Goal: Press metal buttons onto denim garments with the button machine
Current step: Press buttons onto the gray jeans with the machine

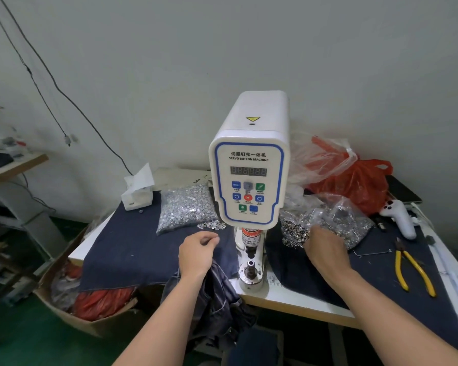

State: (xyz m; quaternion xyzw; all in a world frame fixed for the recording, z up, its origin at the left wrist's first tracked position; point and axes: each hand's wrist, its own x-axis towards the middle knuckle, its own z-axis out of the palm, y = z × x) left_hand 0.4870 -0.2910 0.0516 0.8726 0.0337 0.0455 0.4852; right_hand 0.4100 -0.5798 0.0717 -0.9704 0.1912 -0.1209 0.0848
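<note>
Crumpled denim garment [217, 291] drapes off my counter [288, 299]; left hand [196, 253] loosely curled, right hand [325, 249] digging into glittering metal buttons [336, 223], grip unclear.

Button machine [250, 165]: glossy white plastic casing. Table cloth [132, 249]: matt dark denim. Button bags [185, 207]: clear plastic, shiny metal.

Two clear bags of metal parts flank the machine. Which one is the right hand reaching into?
The bag right of the machine, holding darker ring-shaped pieces. The right hand is at its spilled contents. The left bag holds brighter silver pieces and goes untouched.
</note>
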